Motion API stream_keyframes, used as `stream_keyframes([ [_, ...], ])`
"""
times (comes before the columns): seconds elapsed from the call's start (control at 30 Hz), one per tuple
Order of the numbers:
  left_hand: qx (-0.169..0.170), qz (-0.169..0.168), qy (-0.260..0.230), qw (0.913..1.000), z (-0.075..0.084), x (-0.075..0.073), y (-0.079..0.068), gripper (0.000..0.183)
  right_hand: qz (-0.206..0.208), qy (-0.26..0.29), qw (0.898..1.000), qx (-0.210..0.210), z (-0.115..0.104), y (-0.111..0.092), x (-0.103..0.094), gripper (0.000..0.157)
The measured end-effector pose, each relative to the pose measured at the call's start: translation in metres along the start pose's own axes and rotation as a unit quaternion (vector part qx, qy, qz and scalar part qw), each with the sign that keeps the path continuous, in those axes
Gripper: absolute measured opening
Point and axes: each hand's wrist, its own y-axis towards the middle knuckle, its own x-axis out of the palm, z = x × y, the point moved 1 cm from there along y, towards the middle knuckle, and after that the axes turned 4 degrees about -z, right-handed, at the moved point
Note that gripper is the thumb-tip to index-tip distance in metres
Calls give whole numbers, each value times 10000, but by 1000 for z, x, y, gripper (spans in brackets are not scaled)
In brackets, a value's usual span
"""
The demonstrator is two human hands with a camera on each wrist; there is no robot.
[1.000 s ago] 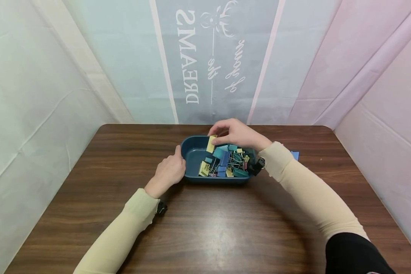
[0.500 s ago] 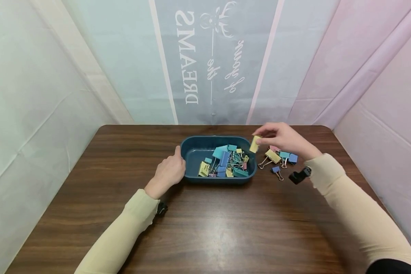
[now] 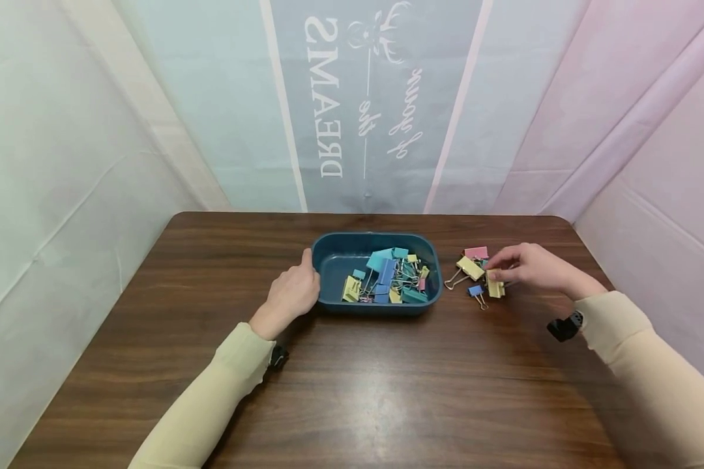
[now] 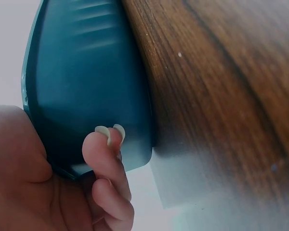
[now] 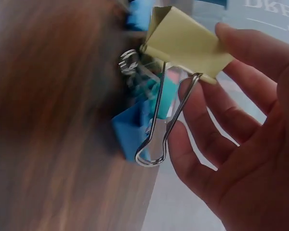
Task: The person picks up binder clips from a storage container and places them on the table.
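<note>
My right hand [image 3: 534,267] pinches a yellow binder clip [image 5: 188,45] between thumb and fingers, its wire handle [image 5: 156,134] hanging toward the palm side. Under it on the table lies a small pile of clips: another yellow binder clip [image 3: 470,268], a pink one [image 3: 476,252], a small blue one [image 3: 475,290] and, in the right wrist view, teal and blue ones [image 5: 130,130]. My left hand [image 3: 290,290] grips the left end of a dark teal plastic box [image 4: 91,72], fingertips curled against its outer wall. Several binder clips [image 3: 385,272] in various colours fill the box's middle and right.
The brown wooden table [image 3: 352,378] has rounded back corners. Behind it hangs a printed cloth [image 3: 375,117] with mirrored lettering, and pale cloth [image 3: 64,163] also lines the sides. A black wrist camera [image 3: 565,327] sits at my right cuff.
My right hand has carried the yellow binder clip from above the box rightward to the pile on the table. My left hand has stayed at the box's left end.
</note>
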Motion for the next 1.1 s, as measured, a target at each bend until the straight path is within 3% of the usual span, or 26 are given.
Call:
stream_keyframes([
  [0.17, -25, 13, -1, 10000, 0, 0, 0, 59, -86, -352, 9993, -110, 2, -8, 8, 13],
  [0.57, -30, -20, -56, 10000, 1, 0, -1, 59, -41, -190, 9997, 162, 1, -9, 19, 16],
  [1.1, 2, -39, -67, 10000, 0, 0, 0, 59, 185, -402, 9989, 181, -3, -2, 10, 16],
])
